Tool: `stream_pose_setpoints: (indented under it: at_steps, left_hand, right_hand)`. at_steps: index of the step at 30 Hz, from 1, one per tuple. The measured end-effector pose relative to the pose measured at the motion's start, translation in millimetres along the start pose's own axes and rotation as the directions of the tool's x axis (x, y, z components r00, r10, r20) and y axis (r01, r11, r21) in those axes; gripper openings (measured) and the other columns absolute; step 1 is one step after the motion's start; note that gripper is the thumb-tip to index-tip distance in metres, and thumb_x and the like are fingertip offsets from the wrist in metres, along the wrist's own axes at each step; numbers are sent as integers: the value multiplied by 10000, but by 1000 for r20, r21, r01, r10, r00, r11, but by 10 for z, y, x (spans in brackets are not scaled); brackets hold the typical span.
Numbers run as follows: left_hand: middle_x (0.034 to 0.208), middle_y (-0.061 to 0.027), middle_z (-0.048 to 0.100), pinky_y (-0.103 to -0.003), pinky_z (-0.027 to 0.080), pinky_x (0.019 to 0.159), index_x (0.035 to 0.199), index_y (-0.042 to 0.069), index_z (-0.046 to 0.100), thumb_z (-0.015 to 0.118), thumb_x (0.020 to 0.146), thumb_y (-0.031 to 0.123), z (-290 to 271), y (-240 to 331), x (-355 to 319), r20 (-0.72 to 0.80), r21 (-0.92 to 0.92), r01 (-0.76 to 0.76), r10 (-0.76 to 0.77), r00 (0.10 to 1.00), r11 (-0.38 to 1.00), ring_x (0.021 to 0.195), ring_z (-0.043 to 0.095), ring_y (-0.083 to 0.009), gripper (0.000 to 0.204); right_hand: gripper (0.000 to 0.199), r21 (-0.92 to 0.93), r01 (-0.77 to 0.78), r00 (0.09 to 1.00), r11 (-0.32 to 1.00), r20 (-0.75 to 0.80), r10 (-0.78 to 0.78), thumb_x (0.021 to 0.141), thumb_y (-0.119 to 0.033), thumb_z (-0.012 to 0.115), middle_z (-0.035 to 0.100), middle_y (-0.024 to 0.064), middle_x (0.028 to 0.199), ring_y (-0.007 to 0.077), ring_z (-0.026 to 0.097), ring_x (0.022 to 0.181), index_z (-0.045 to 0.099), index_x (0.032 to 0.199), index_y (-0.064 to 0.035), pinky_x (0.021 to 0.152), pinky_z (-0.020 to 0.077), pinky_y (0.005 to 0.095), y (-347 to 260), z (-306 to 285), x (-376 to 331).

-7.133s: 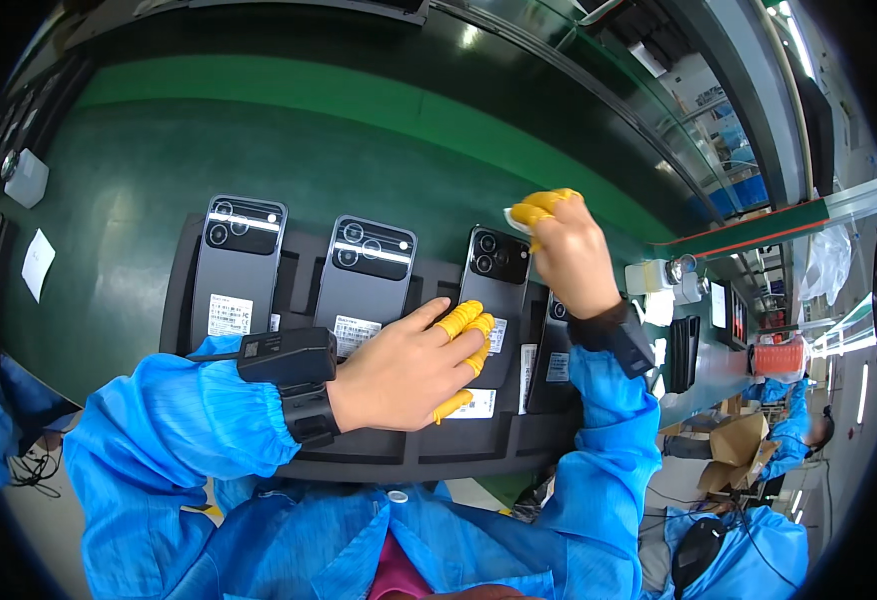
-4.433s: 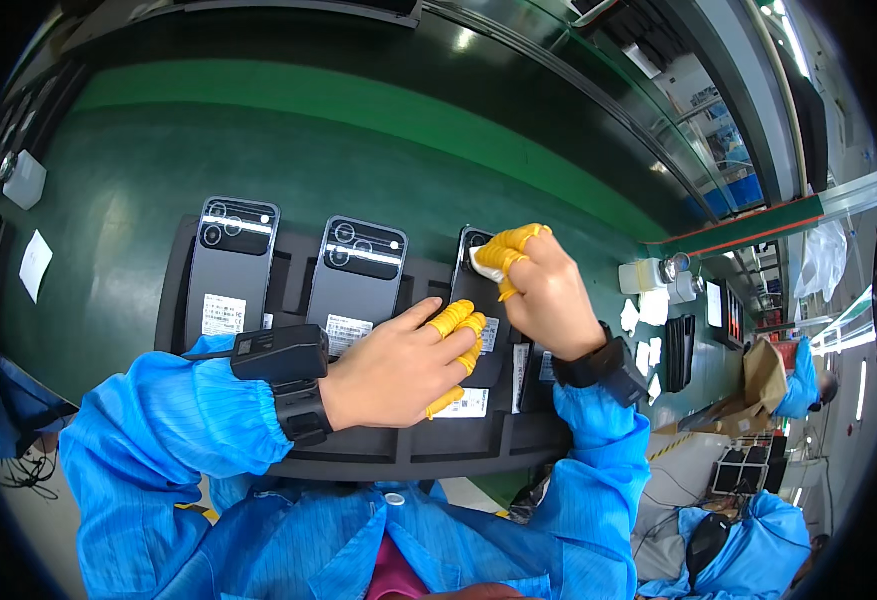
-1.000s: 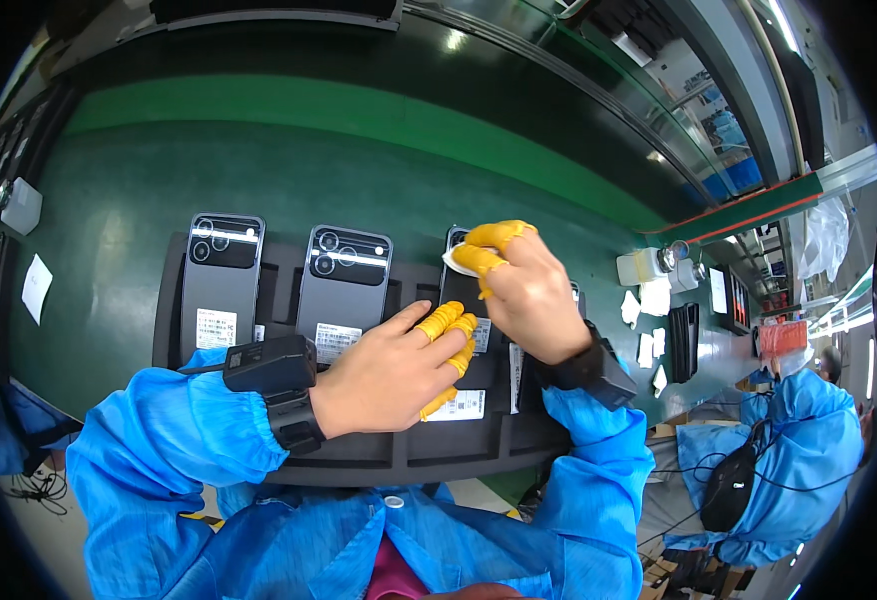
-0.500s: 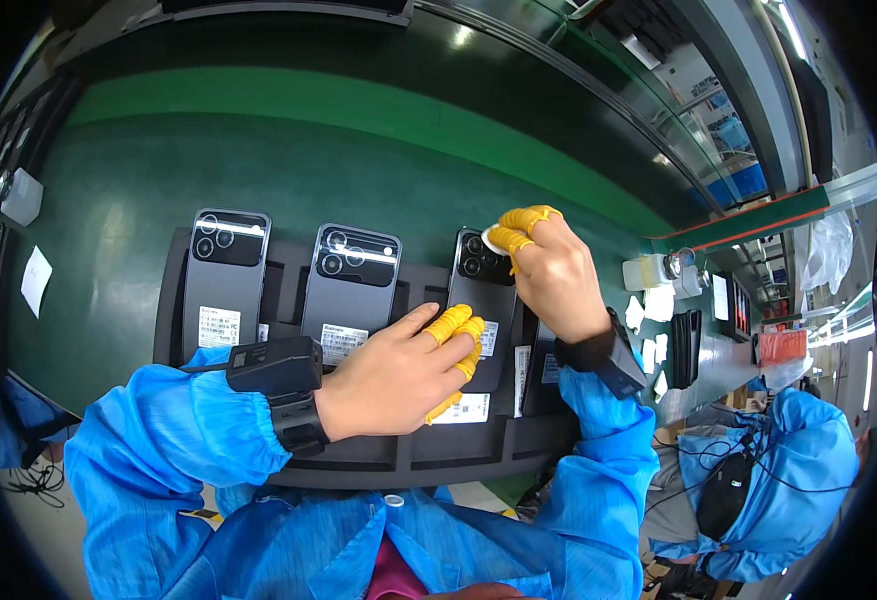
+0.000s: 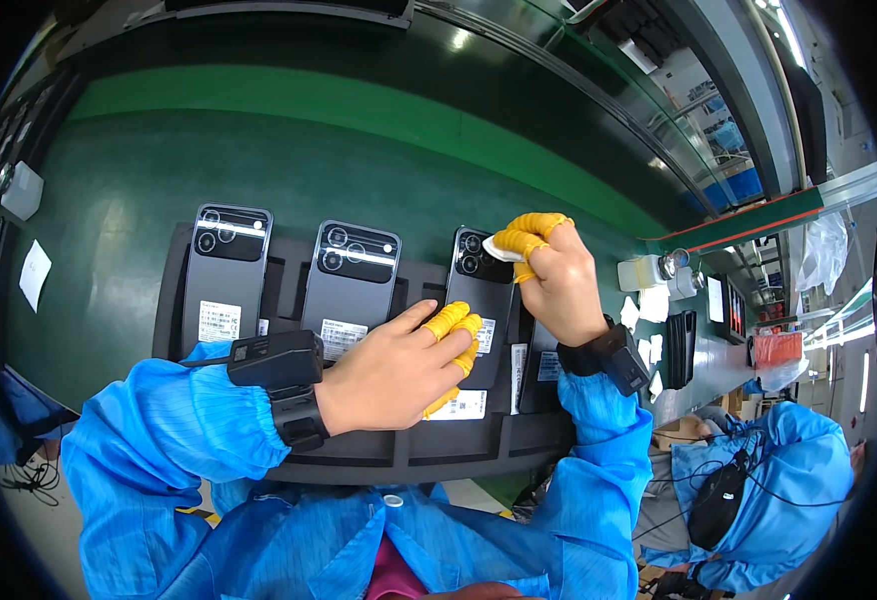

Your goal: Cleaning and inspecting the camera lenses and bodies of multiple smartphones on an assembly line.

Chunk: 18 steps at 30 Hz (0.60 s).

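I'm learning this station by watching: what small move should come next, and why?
Probably slide the white wipe left across the camera block: the right hand holds it over that block's right side, lenses show further left, and the left hand lies over the phone.

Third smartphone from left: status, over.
Right hand pinches white wipe at camera block. Left hand on smartphone, camera side up. That hand partly covers its label.
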<state>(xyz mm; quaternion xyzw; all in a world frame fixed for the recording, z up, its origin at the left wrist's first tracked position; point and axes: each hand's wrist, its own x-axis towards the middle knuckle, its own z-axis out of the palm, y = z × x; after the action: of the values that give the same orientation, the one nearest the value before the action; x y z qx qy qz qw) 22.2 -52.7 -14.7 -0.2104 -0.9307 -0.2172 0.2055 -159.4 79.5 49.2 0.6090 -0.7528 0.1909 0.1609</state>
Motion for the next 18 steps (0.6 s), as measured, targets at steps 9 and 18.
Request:
stream_pose_setpoints:
  at_steps: [9,18]
  left_hand:
    - [1185,-126,577,-469,343,1085,1007,35,666,624,825,251,31,-6,-3,2,-12,-1,1,1000,1000,1112,571,-278,285]
    - [1170,-118,577,-478,329,1100,985,32,671,629,821,243,47,-2,2,-12,-11,4,-4,1000,1000,1109,575,-269,270]
  right_hand:
    - [356,8,138,990,990,41,-138,590,106,647,643,148,980,334,620,886,718,921,-2,771,528,394,-141,201,97]
    - [229,-225,-46,999,973,-7,46,655,51,647,647,134,937,312,617,851,724,864,-1,761,528,383,149,-24,-8]
